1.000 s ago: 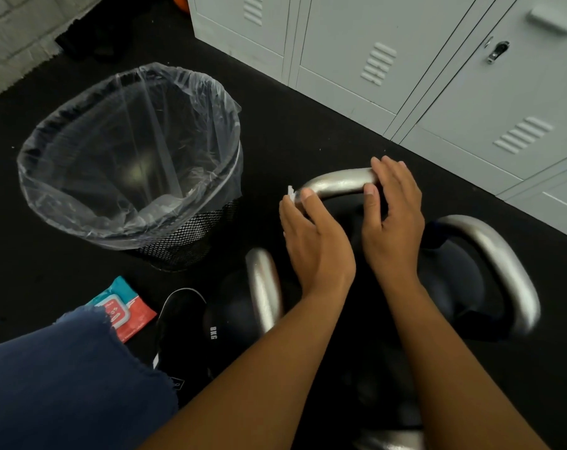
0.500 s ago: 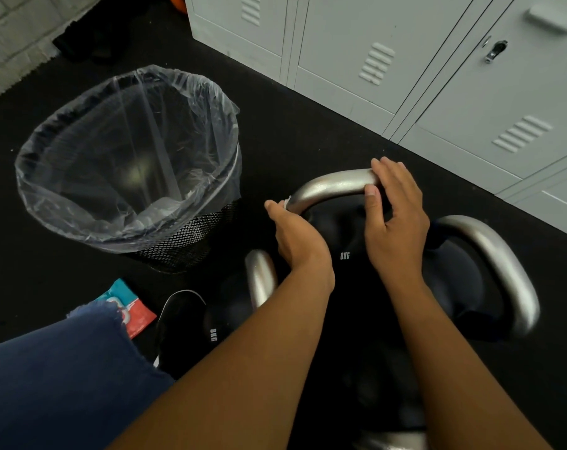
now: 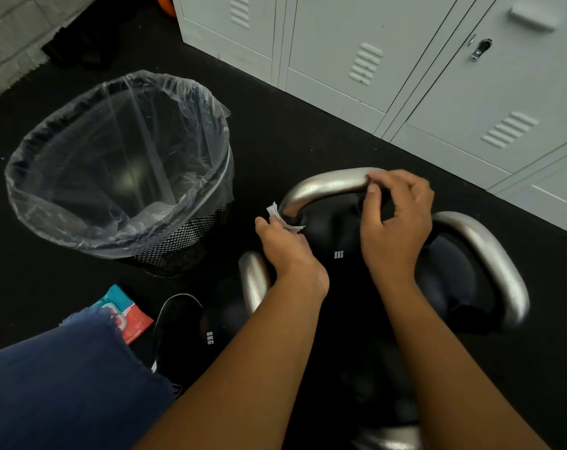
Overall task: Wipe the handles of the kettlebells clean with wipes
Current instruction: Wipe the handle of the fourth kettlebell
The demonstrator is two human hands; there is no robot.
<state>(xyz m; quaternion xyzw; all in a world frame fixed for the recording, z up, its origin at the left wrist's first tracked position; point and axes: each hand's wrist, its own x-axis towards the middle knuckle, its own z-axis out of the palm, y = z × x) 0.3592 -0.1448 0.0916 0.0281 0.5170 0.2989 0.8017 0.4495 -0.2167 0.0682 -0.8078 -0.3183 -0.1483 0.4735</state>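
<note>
Three black kettlebells with silver handles stand close together on the dark floor. The middle one is marked 8KG, and its handle [image 3: 327, 186] arches between my hands. My left hand [image 3: 285, 245] grips a small white wipe [image 3: 277, 216] at the lower left end of that handle. My right hand [image 3: 395, 216] is at the handle's right end, thumb and fingers curled loosely around it. A second handle [image 3: 493, 264] curves at the right. A third handle [image 3: 252, 280] shows beside my left wrist.
A mesh bin with a clear plastic liner [image 3: 119, 170] stands to the left. A red and teal wipes pack [image 3: 126, 316] lies on the floor by my knee and black shoe [image 3: 174, 323]. Grey lockers [image 3: 405, 60] line the back.
My left hand has slid with the wipe from the top of the middle handle down its left end. My right hand has loosened from a flat hold into a curled one.
</note>
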